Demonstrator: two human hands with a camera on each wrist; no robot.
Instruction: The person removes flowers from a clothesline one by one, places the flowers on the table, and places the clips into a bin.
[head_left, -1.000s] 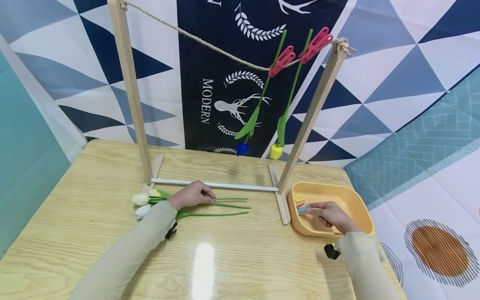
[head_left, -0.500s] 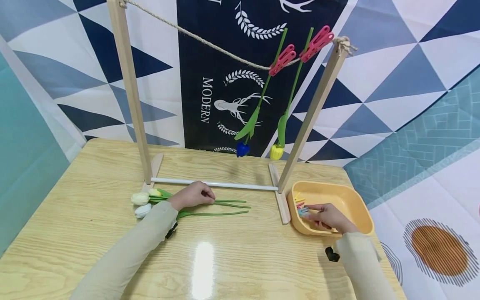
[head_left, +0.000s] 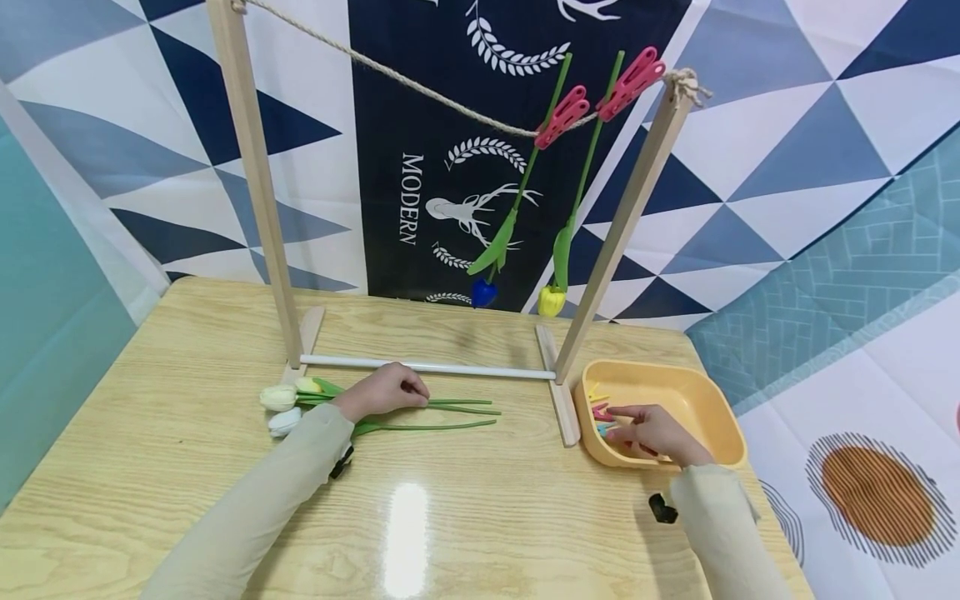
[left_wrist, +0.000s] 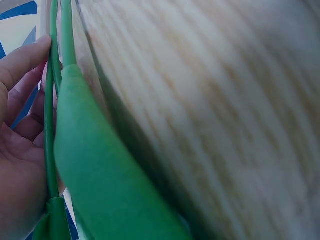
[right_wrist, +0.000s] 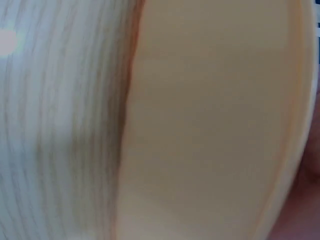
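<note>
Curled over a bundle of green stems (head_left: 450,408), the left hand (head_left: 382,390) rests on the table (head_left: 187,467), its fingers and thumb closed loosely round the stalks. From the left wrist view, the fingers (left_wrist: 22,60) lie against a thin stem (left_wrist: 50,125) with a broad green leaf (left_wrist: 105,185) beside it. Pale tulip heads (head_left: 281,408) lie to the left of that hand, the stems pointing right.

Inside a yellow tray (head_left: 705,400) at the table's right edge, the right hand (head_left: 651,432) reaches with fingers stretched forward, fingertips at a small heap of coloured pegs (head_left: 600,412). Whether it has hold of a peg cannot be told; the right wrist view is only a blur of tray wall (right_wrist: 210,125) and wood.

Behind both hands stands a wooden frame (head_left: 258,183) with a rope (head_left: 420,87) strung between its two posts. Two pink pegs (head_left: 600,96) near the right post clip two flowers upside down: a blue tulip (head_left: 483,292) and a yellow tulip (head_left: 551,300), hanging just beside each other above the table's far edge. A patterned blue and white cloth (head_left: 787,125) hangs behind.
</note>
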